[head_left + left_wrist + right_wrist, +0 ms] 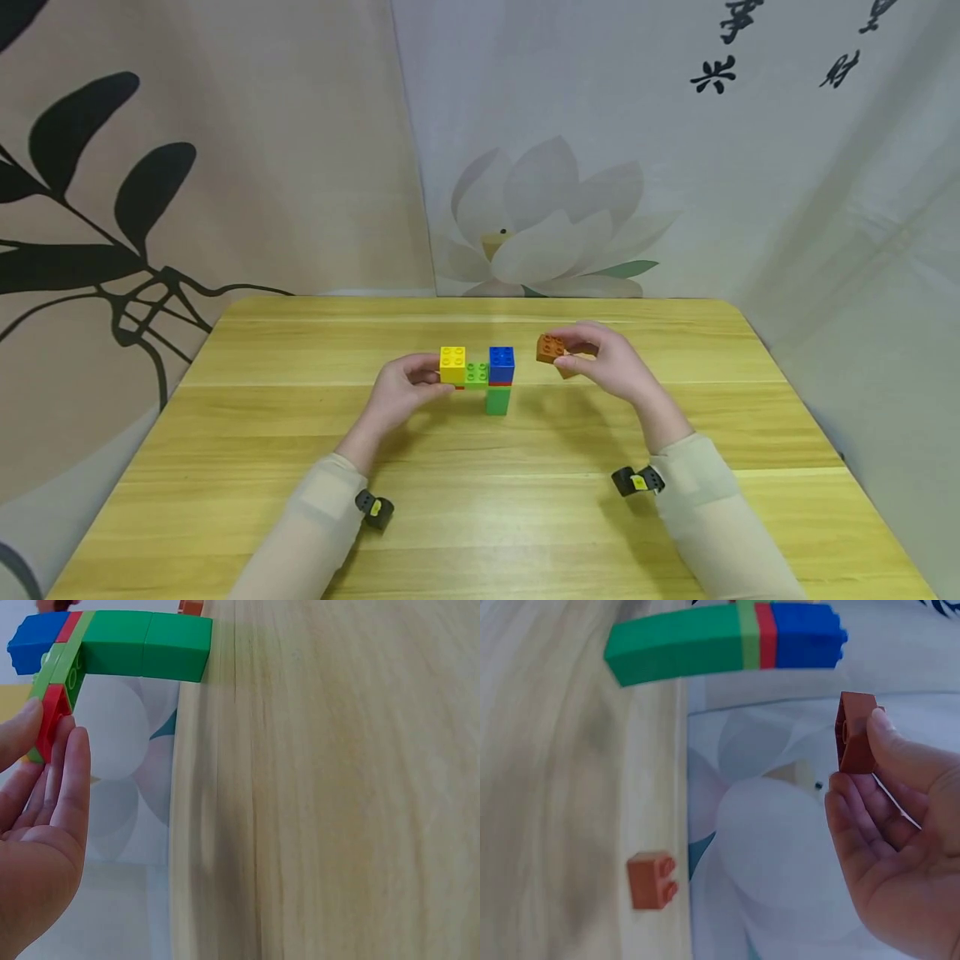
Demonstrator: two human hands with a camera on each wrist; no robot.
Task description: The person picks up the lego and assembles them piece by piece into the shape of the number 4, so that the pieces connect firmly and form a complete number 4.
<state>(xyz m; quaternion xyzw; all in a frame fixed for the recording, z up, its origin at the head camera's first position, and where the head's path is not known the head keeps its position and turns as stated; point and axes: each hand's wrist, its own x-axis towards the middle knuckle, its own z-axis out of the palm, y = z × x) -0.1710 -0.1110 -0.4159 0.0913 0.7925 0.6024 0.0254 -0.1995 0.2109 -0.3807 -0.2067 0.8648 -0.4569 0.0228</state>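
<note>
A toy-brick structure stands on the table: a green column (pixel 497 402) of two bricks, a light green piece (pixel 476 375) reaching left, and a blue brick (pixel 502 364) over a thin red layer on the right. At its left end sits a yellow brick (pixel 452 363), with a red brick (pixel 52 712) below. My left hand (pixel 401 390) pinches that end between thumb and fingers. To the right of the structure, my right hand (pixel 611 362) holds a brown brick (pixel 857 735) by thumb and fingertips, raised and apart from it. A second brown brick (pixel 646 881) lies on the table, mostly hidden in the head view.
The wooden table (pixel 480 517) has its far edge just behind the bricks. A printed cloth (pixel 300 150) with leaves, a flower and characters hangs behind it. Each sleeve's cuff carries a small black wrist camera (pixel 637 481).
</note>
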